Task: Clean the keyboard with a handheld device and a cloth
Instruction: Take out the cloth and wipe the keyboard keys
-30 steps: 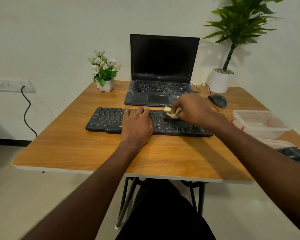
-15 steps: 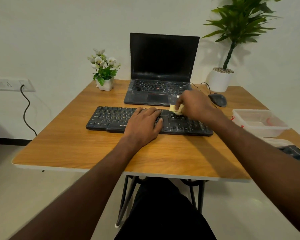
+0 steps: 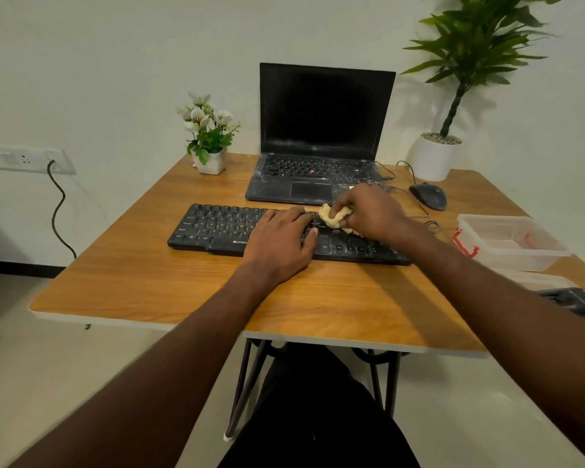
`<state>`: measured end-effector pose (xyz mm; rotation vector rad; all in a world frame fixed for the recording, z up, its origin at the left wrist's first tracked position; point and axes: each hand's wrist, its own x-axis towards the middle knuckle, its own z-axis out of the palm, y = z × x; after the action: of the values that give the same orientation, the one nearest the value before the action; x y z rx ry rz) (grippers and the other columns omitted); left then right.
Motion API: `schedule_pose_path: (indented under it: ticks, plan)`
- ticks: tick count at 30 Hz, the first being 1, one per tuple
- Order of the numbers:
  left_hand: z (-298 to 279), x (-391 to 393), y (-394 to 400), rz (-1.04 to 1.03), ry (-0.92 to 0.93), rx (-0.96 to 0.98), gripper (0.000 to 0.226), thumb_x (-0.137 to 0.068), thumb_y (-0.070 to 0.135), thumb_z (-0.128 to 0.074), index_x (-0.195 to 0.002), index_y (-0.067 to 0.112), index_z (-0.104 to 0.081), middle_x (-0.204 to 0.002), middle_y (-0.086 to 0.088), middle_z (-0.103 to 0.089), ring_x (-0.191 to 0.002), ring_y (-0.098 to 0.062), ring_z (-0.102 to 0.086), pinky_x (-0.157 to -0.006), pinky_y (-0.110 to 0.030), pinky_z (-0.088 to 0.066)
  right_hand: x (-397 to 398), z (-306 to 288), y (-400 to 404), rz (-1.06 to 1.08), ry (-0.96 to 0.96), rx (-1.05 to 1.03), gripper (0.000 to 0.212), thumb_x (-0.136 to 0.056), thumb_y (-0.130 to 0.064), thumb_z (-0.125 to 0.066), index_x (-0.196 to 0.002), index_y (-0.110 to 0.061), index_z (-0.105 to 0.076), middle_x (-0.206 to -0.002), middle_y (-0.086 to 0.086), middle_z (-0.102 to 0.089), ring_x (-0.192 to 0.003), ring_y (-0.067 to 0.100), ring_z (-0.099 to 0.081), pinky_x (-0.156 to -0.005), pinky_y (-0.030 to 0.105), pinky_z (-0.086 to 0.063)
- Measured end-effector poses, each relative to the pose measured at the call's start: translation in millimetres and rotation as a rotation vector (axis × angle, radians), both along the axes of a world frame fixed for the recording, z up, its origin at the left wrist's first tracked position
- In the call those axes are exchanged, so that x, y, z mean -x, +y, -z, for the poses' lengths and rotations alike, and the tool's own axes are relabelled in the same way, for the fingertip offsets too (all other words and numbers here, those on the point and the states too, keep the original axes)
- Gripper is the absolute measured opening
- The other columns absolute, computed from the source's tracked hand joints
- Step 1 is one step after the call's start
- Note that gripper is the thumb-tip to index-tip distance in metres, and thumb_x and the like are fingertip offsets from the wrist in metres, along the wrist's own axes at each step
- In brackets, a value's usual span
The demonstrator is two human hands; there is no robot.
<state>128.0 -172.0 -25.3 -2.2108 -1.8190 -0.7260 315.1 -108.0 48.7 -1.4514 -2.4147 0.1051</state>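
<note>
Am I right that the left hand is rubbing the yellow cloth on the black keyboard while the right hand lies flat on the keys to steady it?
Not quite: the hands are swapped. In the head view the right hand grips the yellow cloth on the black keyboard, while the left hand lies flat on the keys.

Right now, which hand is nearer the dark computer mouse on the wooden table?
Right. The right hand, gripping the yellow cloth, sits just short of the dark computer mouse; the left hand rests on the black keyboard, farther away.
</note>
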Motion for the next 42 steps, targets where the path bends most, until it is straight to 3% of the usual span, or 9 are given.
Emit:
schedule_pose_path:
  ticks: [4, 7, 11, 16, 18, 22, 30, 35, 42]
  plan:
    - [1, 1, 1, -0.005, -0.005, 0.002, 0.049, -0.109, 0.043, -0.042, -0.146, 0.018, -0.063, -0.148, -0.001, -0.061, -0.132, -0.021, -0.057, -0.12, -0.043, -0.032, -12, -1, 9, 0.23, -0.076, -0.079, 0.024, -0.09, -0.019, -0.075, -0.112, -0.028, -0.076, -0.113, 0.001, -0.072, -0.098, 0.021, -0.064, -0.069, 0.037, -0.054]
    - [2, 1, 3, -0.002, 0.003, 0.0, 0.05, -0.109, 0.044, -0.041, -0.147, 0.019, -0.062, -0.148, -0.001, -0.061, -0.132, -0.021, -0.057, -0.121, -0.044, -0.032, -14, 3, 5, 0.096, 0.017, -0.097, 0.025, -0.088, -0.018, -0.077, -0.111, -0.029, -0.077, -0.117, -0.001, -0.073, -0.102, 0.019, -0.065, -0.071, 0.033, -0.05]
    - [3, 1, 4, -0.011, 0.015, 0.007, 0.05, -0.109, 0.045, -0.041, -0.148, 0.02, -0.061, -0.149, -0.001, -0.06, -0.134, -0.021, -0.057, -0.121, -0.045, -0.032, -25, 5, -10, -0.089, 0.092, 0.065, 0.029, -0.083, -0.01, -0.081, -0.104, -0.03, -0.079, -0.121, -0.001, -0.073, -0.112, 0.019, -0.063, -0.09, 0.039, -0.053]
    - [3, 2, 4, -0.005, 0.012, 0.006, 0.051, -0.108, 0.044, -0.041, -0.147, 0.019, -0.062, -0.149, -0.001, -0.061, -0.132, -0.022, -0.058, -0.122, -0.046, -0.032, -31, -18, -10, 0.074, -0.173, -0.021, 0.02, -0.086, -0.015, -0.079, -0.096, -0.032, -0.079, -0.111, -0.004, -0.072, -0.095, 0.015, -0.062, -0.068, 0.034, -0.054]
    - [3, 2, 4, -0.008, 0.021, 0.007, 0.052, -0.107, 0.045, -0.041, -0.145, 0.019, -0.063, -0.148, -0.001, -0.062, -0.13, -0.022, -0.059, -0.121, -0.045, -0.034, -25, -20, -8, 0.087, -0.097, -0.075, 0.02, -0.087, -0.015, -0.078, -0.099, -0.032, -0.079, -0.109, -0.005, -0.072, -0.094, 0.015, -0.063, -0.068, 0.034, -0.053]
    - [2, 1, 3, -0.022, 0.034, 0.013, 0.052, -0.106, 0.046, -0.041, -0.144, 0.019, -0.064, -0.147, -0.001, -0.062, -0.129, -0.022, -0.06, -0.12, -0.046, -0.034, -17, -4, -10, -0.054, 0.135, 0.183, 0.026, -0.083, -0.012, -0.082, -0.101, -0.03, -0.08, -0.123, -0.003, -0.071, -0.101, 0.013, -0.063, -0.077, 0.031, -0.051]
    - [2, 2, 2, 0.0, 0.003, -0.011, 0.054, -0.109, 0.048, -0.035, -0.139, 0.019, -0.068, -0.14, 0.0, -0.066, -0.124, -0.021, -0.061, -0.117, -0.043, -0.033, -28, -31, 2, 0.119, -0.199, 0.138, 0.021, -0.091, -0.016, -0.073, -0.109, -0.025, -0.078, -0.115, 0.003, -0.072, -0.099, 0.019, -0.062, -0.07, 0.035, -0.053]
    - [0, 1, 0, 0.003, -0.021, -0.025, 0.068, -0.111, 0.062, -0.02, -0.135, 0.021, -0.07, -0.132, 0.003, -0.068, -0.117, -0.018, -0.062, -0.112, -0.041, -0.036, -34, -12, 6, 0.048, 0.154, 0.175, 0.029, -0.092, -0.016, -0.074, -0.119, -0.025, -0.076, -0.121, -0.002, -0.069, -0.102, 0.016, -0.061, -0.072, 0.028, -0.045]
    - [0, -12, 2, -0.036, 0.064, -0.012, 0.07, -0.11, 0.066, -0.017, -0.137, 0.021, -0.062, -0.134, -0.001, -0.066, -0.121, -0.023, -0.061, -0.113, -0.048, -0.039, -41, 4, 15, 0.121, 0.267, 0.02, 0.031, -0.096, -0.019, -0.069, -0.126, -0.026, -0.073, -0.14, 0.002, -0.064, -0.118, 0.02, -0.06, -0.079, 0.029, -0.041]
